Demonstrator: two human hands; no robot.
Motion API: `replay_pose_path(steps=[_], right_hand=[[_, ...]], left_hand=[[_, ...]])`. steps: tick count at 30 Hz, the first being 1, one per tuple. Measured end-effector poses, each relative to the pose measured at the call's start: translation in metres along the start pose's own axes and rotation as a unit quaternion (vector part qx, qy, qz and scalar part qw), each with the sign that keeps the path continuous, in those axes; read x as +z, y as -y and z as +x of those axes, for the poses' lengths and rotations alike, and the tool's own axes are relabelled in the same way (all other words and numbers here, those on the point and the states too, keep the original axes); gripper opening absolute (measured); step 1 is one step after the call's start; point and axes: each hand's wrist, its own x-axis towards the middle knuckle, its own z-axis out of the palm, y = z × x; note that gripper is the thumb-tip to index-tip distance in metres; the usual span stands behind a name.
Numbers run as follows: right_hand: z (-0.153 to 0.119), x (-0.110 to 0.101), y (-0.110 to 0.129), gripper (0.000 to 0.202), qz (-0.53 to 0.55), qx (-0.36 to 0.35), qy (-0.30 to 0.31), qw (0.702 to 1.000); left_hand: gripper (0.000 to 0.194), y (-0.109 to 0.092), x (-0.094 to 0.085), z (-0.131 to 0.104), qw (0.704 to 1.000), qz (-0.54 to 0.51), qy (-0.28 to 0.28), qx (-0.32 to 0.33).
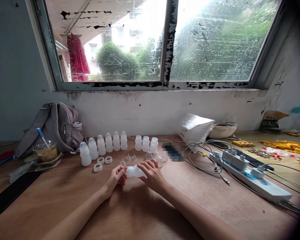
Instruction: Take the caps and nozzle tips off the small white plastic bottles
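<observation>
Two bare hands of ours held one frosted white plastic bottle (135,171) on its side, just above the brown wooden tabletop (137,213), its threaded neck pointing left. Our left hand (116,176) grasped the neck end between thumb and fingers, and our right hand (152,173) was closed around the opposite end, fingers over the top and thumb beneath. Just beyond our left hand's grip stood three clear pointed teats (128,157), the nearest one close to the fingertips. Farther to the left of them lay three white plastic rings (108,160), and behind those stood a slanting row of six frosted bottles with clear domed caps (101,145). Straight beyond the held bottle were three uncapped frosted bottles (145,144), side by side. Just past our right hand's knuckles we had two loose clear domed caps (160,161) and a pale ring (164,159). Well to the right of the grip ran a long white power strip (255,183), with white plugs (236,159) in it; well to the left sat a greyish-mauve fabric backpack (57,123).
</observation>
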Motion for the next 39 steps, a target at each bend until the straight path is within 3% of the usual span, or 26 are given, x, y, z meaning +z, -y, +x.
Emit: replay_pose_path(steps=[9, 15, 18, 23, 26, 33, 39], right_hand=[[-0.001, 0.000, 0.008, 0.039, 0.016, -0.007, 0.003, 1.000], [-0.002, 0.002, 0.001, 0.048, 0.030, 0.013, -0.015, 0.999], [-0.001, 0.001, 0.000, 0.048, 0.032, 0.017, -0.018, 0.999], [0.000, 0.001, 0.003, 0.047, 0.026, 0.009, -0.019, 0.999], [0.000, 0.002, 0.003, 0.048, 0.021, 0.007, -0.012, 1.000], [-0.001, -0.002, 0.003, 0.051, 0.076, 0.049, 0.008, 0.996], [0.000, -0.008, 0.007, 0.050, 0.190, 0.093, 0.043, 0.977]], left_hand=[[0.043, 0.013, -0.008, 0.007, 0.992, 0.117, -0.049, 0.020], [0.022, -0.003, -0.007, 0.001, 0.989, 0.111, -0.038, 0.095], [0.024, -0.011, -0.006, -0.002, 0.986, 0.105, -0.018, 0.131], [0.027, -0.010, -0.006, -0.001, 0.989, 0.100, -0.057, 0.091], [0.029, -0.003, -0.007, 0.002, 0.993, 0.100, -0.034, 0.042], [0.024, 0.002, -0.013, 0.005, 0.982, 0.128, -0.015, 0.141], [0.027, -0.010, -0.010, -0.002, 0.985, 0.104, 0.000, 0.135]])
